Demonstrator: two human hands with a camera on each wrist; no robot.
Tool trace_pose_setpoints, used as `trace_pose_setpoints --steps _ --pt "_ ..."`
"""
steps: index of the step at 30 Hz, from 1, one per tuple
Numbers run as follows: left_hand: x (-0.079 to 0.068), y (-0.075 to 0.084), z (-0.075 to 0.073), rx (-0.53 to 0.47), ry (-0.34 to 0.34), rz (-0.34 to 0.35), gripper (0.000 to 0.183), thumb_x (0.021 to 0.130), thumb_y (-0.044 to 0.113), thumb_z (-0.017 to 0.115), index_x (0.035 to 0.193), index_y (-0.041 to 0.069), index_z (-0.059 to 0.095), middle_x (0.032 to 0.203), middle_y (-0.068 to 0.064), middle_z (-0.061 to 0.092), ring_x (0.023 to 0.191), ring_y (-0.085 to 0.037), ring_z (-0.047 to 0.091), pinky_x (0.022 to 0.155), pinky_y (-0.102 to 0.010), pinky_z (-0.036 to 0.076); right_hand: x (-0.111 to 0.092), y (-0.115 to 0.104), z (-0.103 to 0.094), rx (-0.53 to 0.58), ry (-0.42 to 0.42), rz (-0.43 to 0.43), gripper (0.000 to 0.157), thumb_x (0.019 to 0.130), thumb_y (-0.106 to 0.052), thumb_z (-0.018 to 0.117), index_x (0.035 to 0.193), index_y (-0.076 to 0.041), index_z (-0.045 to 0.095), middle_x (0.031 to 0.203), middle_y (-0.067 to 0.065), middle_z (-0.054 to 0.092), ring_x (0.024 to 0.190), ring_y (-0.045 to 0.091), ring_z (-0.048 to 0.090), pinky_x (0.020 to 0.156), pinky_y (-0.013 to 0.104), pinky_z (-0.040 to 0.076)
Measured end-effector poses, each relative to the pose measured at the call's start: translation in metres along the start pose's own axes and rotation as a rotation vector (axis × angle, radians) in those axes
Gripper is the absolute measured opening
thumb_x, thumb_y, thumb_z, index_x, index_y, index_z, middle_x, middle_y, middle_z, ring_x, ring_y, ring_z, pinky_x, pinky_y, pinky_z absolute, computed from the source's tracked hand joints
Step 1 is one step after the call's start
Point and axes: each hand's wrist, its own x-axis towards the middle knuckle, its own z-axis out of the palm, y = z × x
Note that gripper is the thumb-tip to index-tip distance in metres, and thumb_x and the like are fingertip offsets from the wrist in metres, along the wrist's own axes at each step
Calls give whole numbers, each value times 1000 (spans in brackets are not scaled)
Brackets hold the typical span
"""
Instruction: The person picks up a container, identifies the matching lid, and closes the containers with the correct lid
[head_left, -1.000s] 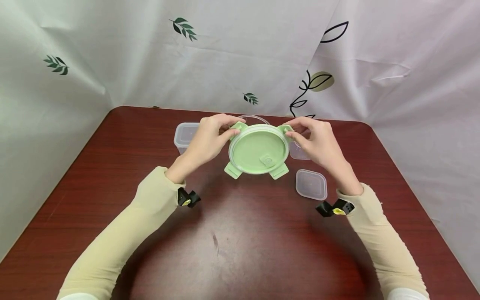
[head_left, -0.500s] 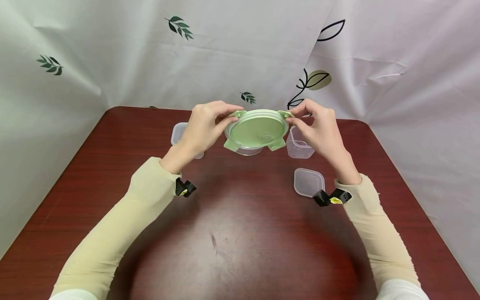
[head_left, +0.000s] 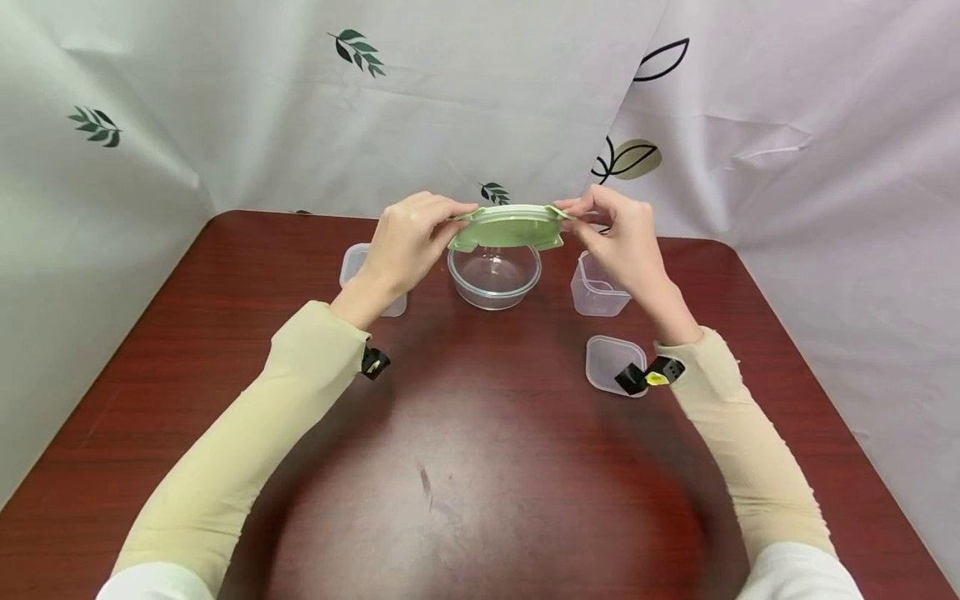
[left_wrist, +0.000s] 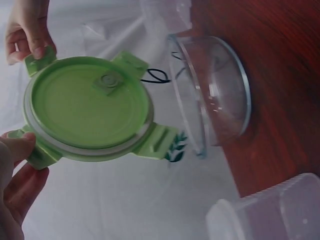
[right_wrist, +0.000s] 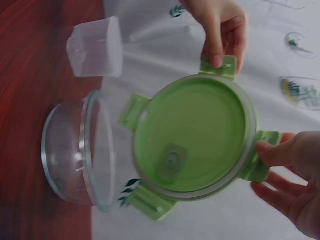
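A round green lid (head_left: 510,229) with a pale seal ring and side clips is held up in the air by both hands. My left hand (head_left: 415,237) pinches one clip between thumb and fingers; my right hand (head_left: 617,233) pinches another on the opposite side. The lid is tilted steeply, seen nearly edge-on in the head view. Both wrist views show its inner face with a small round valve. Below and behind it stands a round clear glass bowl (head_left: 495,279) on the table, with a gap between lid and bowl in the left wrist view (left_wrist: 215,95).
On the left, a clear plastic box with a lid (head_left: 354,260) is partly hidden behind my left wrist. An uncovered clear plastic box (head_left: 597,293) stands at the right. Nearer lies a flat translucent square lid (head_left: 606,360). A white patterned curtain (head_left: 420,108) hangs behind the dark red table (head_left: 480,467).
Both hands have lifted the green lid up and away, tipping it from face-on to nearly edge-on. The glass bowl, hidden behind it before, now shows.
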Motion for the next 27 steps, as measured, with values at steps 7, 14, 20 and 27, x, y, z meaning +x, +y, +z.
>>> trace_pose_setpoints --steps 7,14,20,27 --pt "-6 -14 12 10 17 1 16 87 6 68 101 7 76 93 -7 75 81 -24 67 73 -37 53 1 23 16 -61 70 -86 11 83 3 70 75 4 63 99 12 75 89 23 72 75 11 53" --pt "-11 -22 20 67 52 6 14 88 7 67 97 10 77 94 -5 76 84 -23 69 73 -38 55 -1 41 30 -133 163 -236 10 84 5 68 76 2 64 97 12 75 90 25 70 72 9 47" --pt "-20 -29 28 91 34 -31 14 86 5 68 93 11 78 93 -5 76 85 -22 71 73 -39 56 -4 53 41 -140 175 -299 15 84 6 67 71 2 61 96 14 74 87 26 68 71 8 45" --pt "-30 -35 35 113 18 -26 14 83 2 70 89 11 79 88 -7 76 82 -23 71 71 -39 56 -9 68 50 -146 161 -308 14 82 7 68 69 3 63 94 16 74 88 29 67 76 17 45"
